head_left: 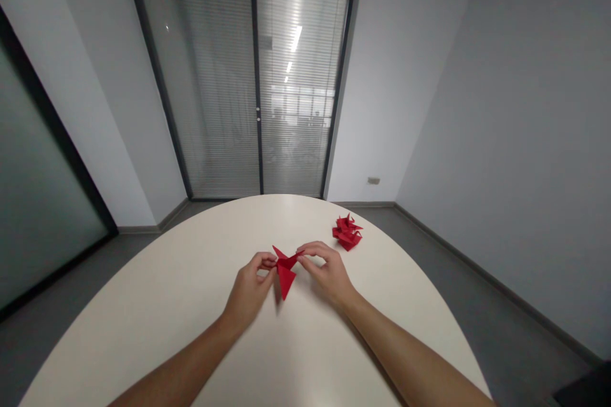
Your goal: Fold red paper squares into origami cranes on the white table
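Observation:
A folded piece of red paper (286, 272) is held just above the white round table (191, 305), its long point hanging down toward me. My left hand (251, 286) pinches its left side with fingers curled. My right hand (327, 270) pinches its right tip between thumb and fingers. Both hands are closed on the paper near the table's middle.
A small pile of finished red folded paper figures (347, 233) lies on the table to the far right of my hands. Beyond the table's far edge are glass sliding doors with blinds (258, 82), grey walls and a grey floor.

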`<state>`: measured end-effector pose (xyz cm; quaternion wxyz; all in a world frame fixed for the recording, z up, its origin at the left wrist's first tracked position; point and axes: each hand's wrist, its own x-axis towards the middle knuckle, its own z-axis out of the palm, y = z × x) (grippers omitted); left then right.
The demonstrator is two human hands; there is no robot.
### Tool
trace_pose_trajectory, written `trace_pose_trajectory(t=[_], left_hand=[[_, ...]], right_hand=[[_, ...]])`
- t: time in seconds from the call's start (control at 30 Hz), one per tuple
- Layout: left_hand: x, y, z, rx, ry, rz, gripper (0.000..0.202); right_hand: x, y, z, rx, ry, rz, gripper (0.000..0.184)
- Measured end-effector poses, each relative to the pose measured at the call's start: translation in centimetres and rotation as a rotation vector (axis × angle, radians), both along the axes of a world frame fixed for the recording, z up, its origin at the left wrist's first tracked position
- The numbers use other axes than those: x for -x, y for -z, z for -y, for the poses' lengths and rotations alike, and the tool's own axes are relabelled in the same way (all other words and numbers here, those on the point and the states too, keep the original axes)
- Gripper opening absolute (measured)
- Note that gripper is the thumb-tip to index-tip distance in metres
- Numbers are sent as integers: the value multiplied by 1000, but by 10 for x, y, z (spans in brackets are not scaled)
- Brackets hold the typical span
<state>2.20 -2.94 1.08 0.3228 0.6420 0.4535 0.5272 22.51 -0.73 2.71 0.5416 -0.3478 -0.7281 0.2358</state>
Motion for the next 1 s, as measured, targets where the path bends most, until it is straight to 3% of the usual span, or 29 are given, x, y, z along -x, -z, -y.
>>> trace_pose_trajectory(t=[0.23, 0.8, 1.0], left_hand=[[0, 0, 1, -20, -7, -35, 16], [4, 1, 2, -132, -23, -184, 19], [2, -1, 3, -103, -37, -126, 16]], right_hand=[[-1, 1, 0, 67, 87, -8, 16], [-1, 1, 1, 93, 89, -42, 18], [0, -3, 5, 26, 54, -4, 18]])
